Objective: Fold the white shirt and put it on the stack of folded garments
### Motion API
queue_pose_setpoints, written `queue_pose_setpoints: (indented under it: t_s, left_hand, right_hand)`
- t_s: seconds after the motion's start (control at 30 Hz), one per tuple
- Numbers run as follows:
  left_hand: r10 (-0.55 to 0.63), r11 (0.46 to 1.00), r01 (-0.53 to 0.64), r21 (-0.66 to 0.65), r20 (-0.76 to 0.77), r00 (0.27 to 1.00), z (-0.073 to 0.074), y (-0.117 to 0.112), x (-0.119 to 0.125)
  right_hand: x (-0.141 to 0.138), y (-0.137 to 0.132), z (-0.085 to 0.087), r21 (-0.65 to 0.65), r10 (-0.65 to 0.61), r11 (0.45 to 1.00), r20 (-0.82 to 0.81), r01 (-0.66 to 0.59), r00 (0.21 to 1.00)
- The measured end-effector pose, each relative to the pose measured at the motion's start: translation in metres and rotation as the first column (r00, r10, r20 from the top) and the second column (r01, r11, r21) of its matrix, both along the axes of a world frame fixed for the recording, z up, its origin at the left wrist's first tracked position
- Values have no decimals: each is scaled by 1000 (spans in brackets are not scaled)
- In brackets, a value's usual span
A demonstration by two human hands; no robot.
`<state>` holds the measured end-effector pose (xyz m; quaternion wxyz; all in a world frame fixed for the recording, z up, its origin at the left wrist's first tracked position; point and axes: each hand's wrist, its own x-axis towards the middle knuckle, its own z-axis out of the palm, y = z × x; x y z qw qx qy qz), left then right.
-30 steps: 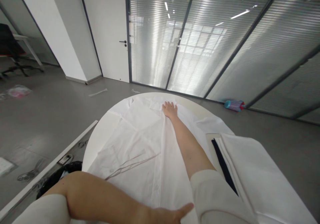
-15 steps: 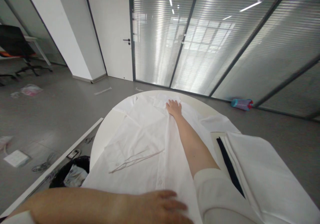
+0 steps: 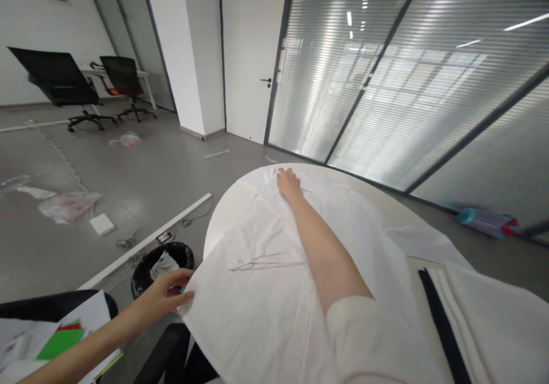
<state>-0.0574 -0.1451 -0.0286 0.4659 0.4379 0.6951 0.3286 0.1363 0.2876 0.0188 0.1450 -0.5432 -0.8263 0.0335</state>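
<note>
A white button-up shirt [image 3: 266,309] lies spread over the round table, a sleeve with its cuff [image 3: 240,252] folded across the front. My right hand [image 3: 289,185] is at the far end of the shirt near the shoulder, its fingers bent and closed on the fabric. Off the table's left side, my left hand [image 3: 169,292] has thumb and fingers apart, right beside the shirt's lower left edge. Whether its fingertips touch the cloth is hard to tell.
Folded white cloth with a dark strip [image 3: 444,321] lies on the right of the round table [image 3: 221,218]. A bin with a black bag [image 3: 184,255] and a black armrest [image 3: 165,352] are at left. Papers [image 3: 64,338] lie lower left.
My left hand has moved left from the shirt's front to its edge. My right hand has shifted left along the shirt's top, its fingers now drawn in. The view has turned left.
</note>
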Motion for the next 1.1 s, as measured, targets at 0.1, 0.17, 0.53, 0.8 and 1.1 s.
queue_pose_setpoints:
  t_s: [0.1,0.17,0.53,0.8,1.1]
  left_hand:
    - [-19,1000,19,-4,9,1000,13,0,4]
    - [6,1000,-6,-7,16,1000,23,-2,7]
    - [-227,759,461,461,-475,850,101,7,52]
    - [-565,166,940,298,-753,338,124,53,129]
    - [-600,-36,988,149,-794,98,77,58,164]
  right_hand:
    - [-34,-6,0,-124,-14,992,13,15,1000]
    - [-43,-7,-1,-165,-60,985,-9,58,998]
    - [-30,13,3,-255,-304,941,-355,222,884]
    - [76,44,8,-291,-357,926,-477,239,803]
    - [139,36,-34,-418,-380,892,-491,171,784]
